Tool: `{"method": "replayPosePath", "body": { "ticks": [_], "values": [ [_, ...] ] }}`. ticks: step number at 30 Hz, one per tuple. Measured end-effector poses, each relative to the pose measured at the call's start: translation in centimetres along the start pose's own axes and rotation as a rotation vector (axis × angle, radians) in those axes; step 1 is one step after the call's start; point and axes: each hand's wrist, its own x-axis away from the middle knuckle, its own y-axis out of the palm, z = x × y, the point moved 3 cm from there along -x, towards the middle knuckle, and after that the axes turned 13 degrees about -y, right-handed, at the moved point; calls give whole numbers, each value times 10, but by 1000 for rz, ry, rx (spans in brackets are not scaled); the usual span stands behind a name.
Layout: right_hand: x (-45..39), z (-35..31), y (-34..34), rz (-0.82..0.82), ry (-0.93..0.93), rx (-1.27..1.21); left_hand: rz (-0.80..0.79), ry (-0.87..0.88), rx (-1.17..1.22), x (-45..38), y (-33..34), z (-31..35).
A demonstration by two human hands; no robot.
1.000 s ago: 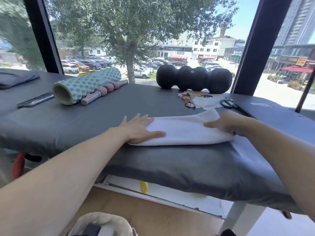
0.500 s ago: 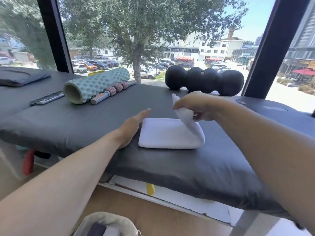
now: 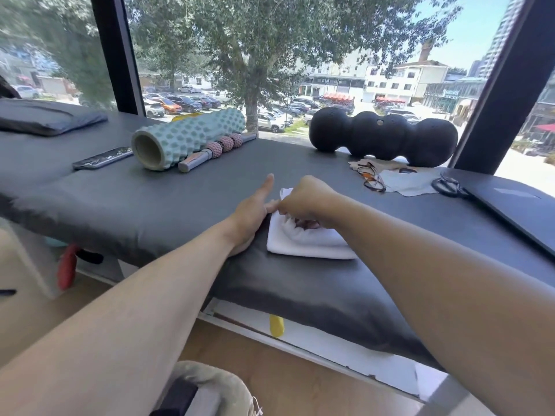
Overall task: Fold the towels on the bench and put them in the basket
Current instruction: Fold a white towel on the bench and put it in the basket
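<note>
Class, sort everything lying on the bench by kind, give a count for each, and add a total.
Towels: 1, the white towel
Massage rollers: 3, teal roller, black roller, stick roller
Phones: 1
Glasses: 1
Scissors: 1
Cloths: 1
Total: 8

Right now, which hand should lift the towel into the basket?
Probably the right hand: its fingers already grip the folded white towel. The left hand lies open beside it.

No text, label, brand or number can be read anywhere in view. The shop signs [image 3: 451, 93] on the buildings outside the window, beyond the table's far edge, are too small and blurred to make out.
</note>
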Motion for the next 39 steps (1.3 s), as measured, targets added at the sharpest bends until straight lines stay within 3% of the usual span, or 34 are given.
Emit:
{"method": "replayPosePath", "body": {
  "ticks": [3, 8, 11, 15, 23, 34, 39],
  "values": [
    [2, 0, 2, 26, -30, -35, 6, 0, 33, -2, -2, -2],
    [12, 4, -7, 2, -42, -315, 107, 52, -27, -4, -5, -3],
    [16, 13, -26, 169, -116, -377, 94, 111, -139, -2, 3, -4],
    [14, 37, -43, 383, -160, 39, 142, 112, -170, -3, 3, -2],
    [14, 67, -26, 250, -129, 41, 314, 90, -110, 0, 2, -2],
    [8, 56, -27, 123, -126, 150, 318, 45, 128, -6, -1, 2],
    [10, 53, -12, -21, -144, 315, 356, 25, 97, -3, -3, 0]
  ]
}}
